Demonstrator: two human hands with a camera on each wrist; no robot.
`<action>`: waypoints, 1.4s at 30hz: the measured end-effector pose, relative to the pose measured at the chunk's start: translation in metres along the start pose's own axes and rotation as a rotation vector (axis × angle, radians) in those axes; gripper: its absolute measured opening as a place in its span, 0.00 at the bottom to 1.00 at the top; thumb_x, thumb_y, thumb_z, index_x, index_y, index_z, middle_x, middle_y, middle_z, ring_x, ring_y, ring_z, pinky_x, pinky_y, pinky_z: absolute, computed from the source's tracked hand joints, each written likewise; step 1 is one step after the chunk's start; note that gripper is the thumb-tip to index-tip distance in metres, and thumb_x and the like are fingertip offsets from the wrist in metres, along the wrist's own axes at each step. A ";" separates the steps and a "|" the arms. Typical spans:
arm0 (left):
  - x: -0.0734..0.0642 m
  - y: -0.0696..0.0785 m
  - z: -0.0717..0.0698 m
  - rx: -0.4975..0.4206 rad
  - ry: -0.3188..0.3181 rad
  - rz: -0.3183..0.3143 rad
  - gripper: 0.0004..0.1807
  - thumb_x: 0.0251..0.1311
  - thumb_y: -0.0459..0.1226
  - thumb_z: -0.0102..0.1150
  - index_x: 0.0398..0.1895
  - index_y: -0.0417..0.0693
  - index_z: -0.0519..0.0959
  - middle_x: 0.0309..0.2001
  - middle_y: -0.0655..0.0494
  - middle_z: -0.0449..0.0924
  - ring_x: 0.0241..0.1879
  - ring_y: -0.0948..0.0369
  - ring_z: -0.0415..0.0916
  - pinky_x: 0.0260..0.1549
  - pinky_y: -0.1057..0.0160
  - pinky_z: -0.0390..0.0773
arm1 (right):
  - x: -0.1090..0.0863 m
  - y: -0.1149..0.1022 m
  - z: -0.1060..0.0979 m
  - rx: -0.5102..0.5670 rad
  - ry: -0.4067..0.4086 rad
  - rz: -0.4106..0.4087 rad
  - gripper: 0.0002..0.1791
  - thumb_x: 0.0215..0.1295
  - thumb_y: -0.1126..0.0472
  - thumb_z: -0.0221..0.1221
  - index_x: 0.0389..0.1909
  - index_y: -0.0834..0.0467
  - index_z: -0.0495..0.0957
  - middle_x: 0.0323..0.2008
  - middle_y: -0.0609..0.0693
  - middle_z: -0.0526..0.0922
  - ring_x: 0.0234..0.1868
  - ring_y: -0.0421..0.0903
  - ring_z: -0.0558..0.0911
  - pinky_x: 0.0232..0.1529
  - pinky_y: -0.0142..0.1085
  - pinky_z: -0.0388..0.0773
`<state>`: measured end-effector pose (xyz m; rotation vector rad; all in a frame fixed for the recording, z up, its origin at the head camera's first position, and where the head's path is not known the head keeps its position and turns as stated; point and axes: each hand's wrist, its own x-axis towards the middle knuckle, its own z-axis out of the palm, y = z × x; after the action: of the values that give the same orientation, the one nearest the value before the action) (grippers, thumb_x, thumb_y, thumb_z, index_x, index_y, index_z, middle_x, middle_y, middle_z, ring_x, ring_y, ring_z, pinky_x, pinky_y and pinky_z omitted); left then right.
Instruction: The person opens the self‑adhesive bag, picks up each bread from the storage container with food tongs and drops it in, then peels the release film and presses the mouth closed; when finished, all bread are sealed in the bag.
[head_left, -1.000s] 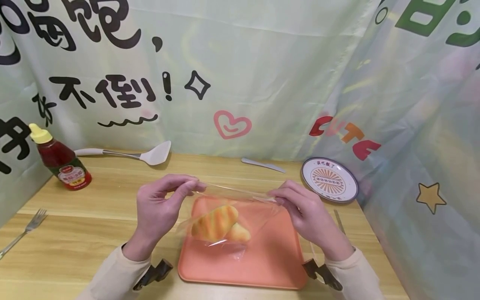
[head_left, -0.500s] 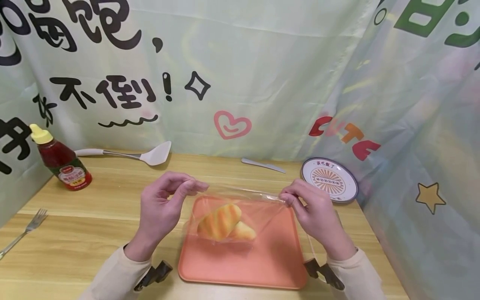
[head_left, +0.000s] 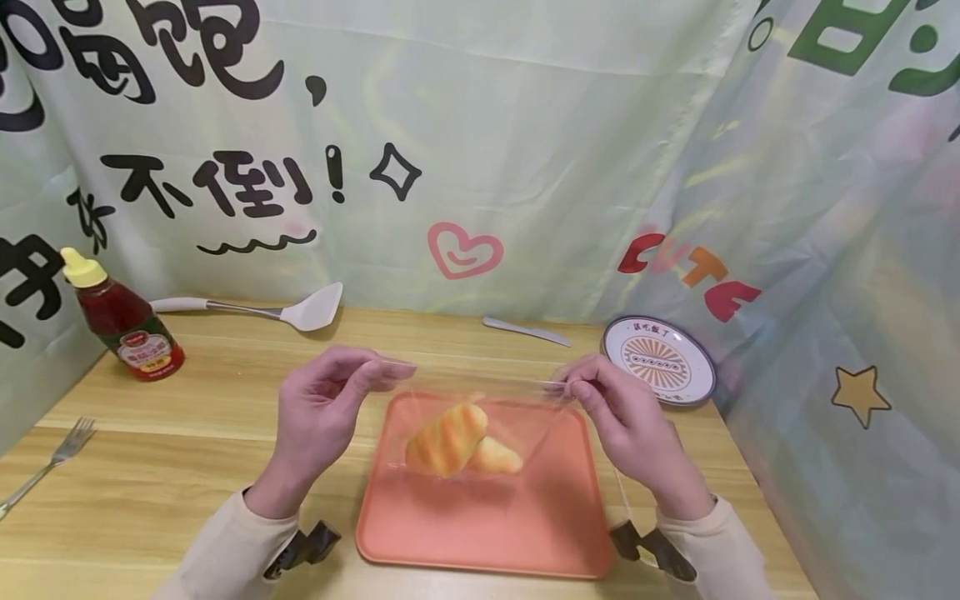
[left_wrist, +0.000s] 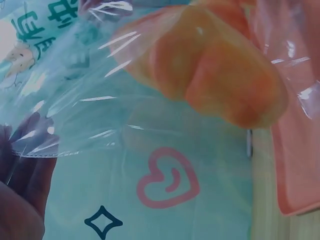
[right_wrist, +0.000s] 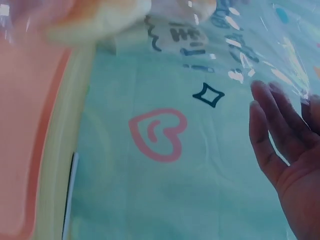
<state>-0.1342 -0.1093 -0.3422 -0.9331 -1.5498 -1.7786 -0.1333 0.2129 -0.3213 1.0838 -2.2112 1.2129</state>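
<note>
A clear plastic bag [head_left: 480,392] hangs between my two hands over the orange tray [head_left: 483,533]. Inside it lie a striped, orange-brown bread roll [head_left: 446,439] and a paler bread roll [head_left: 497,456], one overlapping the other in the head view. My left hand [head_left: 315,417] pinches the left end of the bag's top edge between thumb and fingers. At the other end, the thumb and fingers of my right hand [head_left: 630,425] pinch the same edge. The left wrist view has the striped roll large and close through the film.
A ketchup bottle [head_left: 133,325] stands at the left, near a white spatula [head_left: 311,308]. A fork [head_left: 63,454] lies at the left front. Behind the tray are a butter knife [head_left: 527,331] and a white patterned plate [head_left: 660,360]. Printed cloth [head_left: 480,125] encloses the table.
The bag and its rolls have shifted right and slightly up in the head view. My right hand has moved right, drawing the bag's edge out straighter.
</note>
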 end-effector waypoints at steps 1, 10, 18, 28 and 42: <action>0.000 0.000 -0.001 -0.010 -0.006 -0.002 0.05 0.62 0.16 0.52 0.36 0.26 0.77 0.33 0.40 0.86 0.33 0.55 0.86 0.34 0.59 0.84 | 0.000 -0.001 0.001 0.041 0.001 0.016 0.10 0.68 0.78 0.53 0.37 0.60 0.75 0.38 0.49 0.84 0.41 0.45 0.84 0.40 0.31 0.80; 0.005 0.002 -0.020 -0.128 -0.024 -0.031 0.04 0.64 0.16 0.49 0.37 0.20 0.75 0.32 0.36 0.84 0.28 0.51 0.86 0.20 0.56 0.83 | 0.012 -0.014 0.012 0.367 -0.044 0.112 0.06 0.75 0.74 0.45 0.37 0.66 0.69 0.34 0.60 0.86 0.34 0.54 0.87 0.33 0.44 0.85; 0.003 0.010 -0.056 -0.232 0.070 -0.083 0.06 0.61 0.12 0.47 0.36 0.15 0.75 0.26 0.35 0.82 0.19 0.54 0.83 0.13 0.61 0.80 | 0.030 -0.030 0.039 0.635 -0.154 0.173 0.06 0.77 0.72 0.43 0.41 0.70 0.68 0.33 0.66 0.85 0.34 0.59 0.87 0.26 0.50 0.84; -0.010 0.026 -0.115 -0.332 0.212 -0.259 0.09 0.60 0.10 0.43 0.34 0.15 0.76 0.25 0.34 0.81 0.18 0.53 0.81 0.14 0.64 0.80 | 0.046 -0.053 0.096 0.895 -0.254 0.372 0.11 0.79 0.66 0.44 0.42 0.73 0.65 0.33 0.72 0.82 0.36 0.65 0.85 0.29 0.53 0.84; -0.014 0.011 -0.190 0.257 0.075 -0.970 0.07 0.70 0.36 0.58 0.37 0.45 0.84 0.29 0.52 0.86 0.25 0.57 0.85 0.21 0.61 0.83 | 0.077 -0.036 0.188 1.048 -0.119 0.804 0.06 0.76 0.68 0.46 0.41 0.69 0.67 0.34 0.73 0.82 0.39 0.66 0.84 0.34 0.48 0.84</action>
<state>-0.1407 -0.2992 -0.3612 0.0757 -2.3220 -2.0732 -0.1488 0.0101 -0.3549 0.4850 -2.1157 2.9012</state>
